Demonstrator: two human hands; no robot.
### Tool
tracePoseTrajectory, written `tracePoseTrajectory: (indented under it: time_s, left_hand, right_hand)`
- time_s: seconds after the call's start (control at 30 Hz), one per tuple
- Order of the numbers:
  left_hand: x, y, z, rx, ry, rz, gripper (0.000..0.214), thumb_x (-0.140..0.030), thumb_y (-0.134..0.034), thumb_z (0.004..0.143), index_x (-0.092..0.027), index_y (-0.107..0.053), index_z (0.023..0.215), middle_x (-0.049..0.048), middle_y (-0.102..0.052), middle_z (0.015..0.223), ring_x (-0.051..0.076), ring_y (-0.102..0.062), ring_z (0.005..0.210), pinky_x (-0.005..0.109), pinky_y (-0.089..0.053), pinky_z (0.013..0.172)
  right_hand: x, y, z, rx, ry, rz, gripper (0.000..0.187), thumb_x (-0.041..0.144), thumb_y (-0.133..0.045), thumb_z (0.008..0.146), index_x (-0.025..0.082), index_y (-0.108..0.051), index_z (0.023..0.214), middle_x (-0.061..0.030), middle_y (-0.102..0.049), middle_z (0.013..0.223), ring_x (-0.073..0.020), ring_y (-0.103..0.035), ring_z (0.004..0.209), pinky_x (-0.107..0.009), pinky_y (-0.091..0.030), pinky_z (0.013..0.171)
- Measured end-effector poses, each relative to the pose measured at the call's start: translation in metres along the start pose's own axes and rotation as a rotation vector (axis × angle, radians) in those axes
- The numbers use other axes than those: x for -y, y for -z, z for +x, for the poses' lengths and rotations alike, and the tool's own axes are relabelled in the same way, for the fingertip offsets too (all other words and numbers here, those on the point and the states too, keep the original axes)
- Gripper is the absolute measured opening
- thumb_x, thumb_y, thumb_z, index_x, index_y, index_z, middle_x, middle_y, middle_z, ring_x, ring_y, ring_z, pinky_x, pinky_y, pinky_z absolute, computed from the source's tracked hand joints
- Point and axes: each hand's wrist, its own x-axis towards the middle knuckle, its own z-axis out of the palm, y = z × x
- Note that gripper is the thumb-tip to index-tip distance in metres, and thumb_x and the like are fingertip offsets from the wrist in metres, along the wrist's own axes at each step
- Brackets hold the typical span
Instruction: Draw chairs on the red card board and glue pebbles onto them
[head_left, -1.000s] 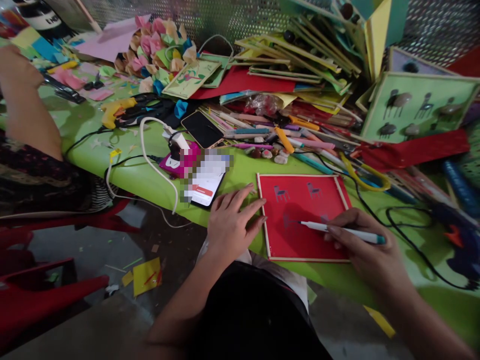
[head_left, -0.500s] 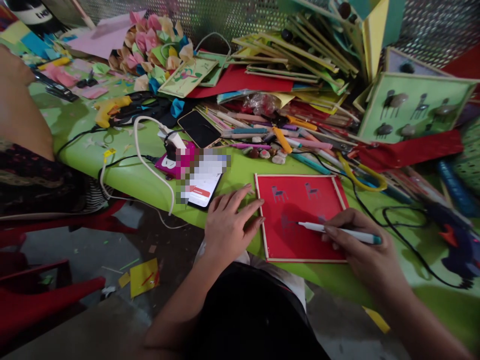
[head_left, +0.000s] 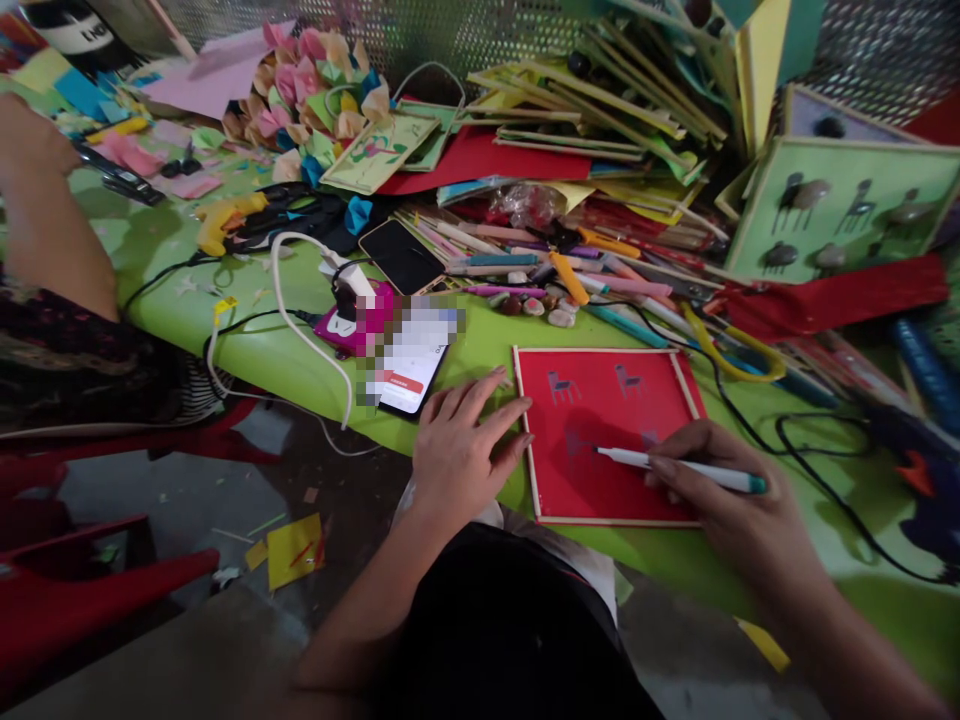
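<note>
A red card (head_left: 600, 480) edged with thin sticks lies on the green table (head_left: 487, 340) in front of me. Two small chair drawings sit near its top edge. My right hand (head_left: 735, 510) is closed on a white pen with a teal cap (head_left: 682, 467), its tip resting on the card's middle. Flat on the table, my left hand (head_left: 465, 450) has its fingers spread, their tips touching the card's left edge.
A lit phone (head_left: 409, 375) lies left of my left hand, beside a pink socket block (head_left: 352, 320) with white and black cables. Pens, pebbles, paper flowers (head_left: 315, 90), stacked cards and two glue guns crowd the table. Another person's arm (head_left: 45, 210) rests at far left.
Only the camera drifts slightly; the pen tip stays near the card's middle and my left hand keeps its place.
</note>
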Motion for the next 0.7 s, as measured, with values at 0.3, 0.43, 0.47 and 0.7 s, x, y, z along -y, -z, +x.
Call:
tracePoseTrajectory:
  time_s: [0.3, 0.43, 0.47, 0.7]
  left_hand:
    - [0.0007, -0.0016, -0.0011, 0.012, 0.005, -0.006, 0.034, -0.038, -0.066, 0.099, -0.034, -0.069, 0.132, 0.0023, -0.062, 0.151, 0.027, -0.065, 0.123, 0.046, -0.048, 0.102]
    - [0.0008, -0.0014, -0.0016, 0.016, 0.011, -0.007, 0.033, -0.039, -0.065, 0.100, -0.035, -0.069, 0.133, 0.0012, -0.062, 0.151, 0.027, -0.065, 0.124, 0.046, -0.048, 0.102]
    - [0.0009, -0.0013, -0.0016, 0.015, 0.011, -0.006, 0.033, -0.039, -0.065, 0.100, -0.035, -0.069, 0.133, 0.0012, -0.062, 0.151, 0.027, -0.065, 0.124, 0.046, -0.048, 0.102]
    - [0.0007, -0.0007, -0.0008, 0.031, 0.014, -0.005, 0.034, -0.038, -0.066, 0.099, -0.035, -0.069, 0.132, 0.0014, -0.061, 0.152, 0.027, -0.064, 0.126, 0.046, -0.047, 0.102]
  right_hand:
    - [0.0066, -0.0004, -0.0008, 0.042, -0.039, 0.029, 0.031, 0.052, -0.082, 0.083, 0.024, -0.069, 0.084, -0.0007, -0.072, 0.073, -0.0175, -0.063, 0.066, -0.029, -0.042, 0.060]
    - [0.0060, -0.0004, -0.0011, 0.041, -0.046, 0.030, 0.031, 0.052, -0.082, 0.083, 0.025, -0.069, 0.084, -0.0001, -0.072, 0.073, -0.0169, -0.063, 0.067, -0.029, -0.042, 0.060]
    - [0.0055, -0.0004, -0.0010, 0.039, -0.044, 0.031, 0.031, 0.052, -0.082, 0.083, 0.025, -0.069, 0.084, -0.0002, -0.072, 0.073, -0.0169, -0.063, 0.067, -0.029, -0.042, 0.060]
    - [0.0067, -0.0007, 0.0002, -0.014, -0.044, 0.026, 0.030, 0.051, -0.082, 0.084, 0.024, -0.069, 0.085, -0.0012, -0.072, 0.075, -0.0170, -0.061, 0.067, -0.029, -0.041, 0.058]
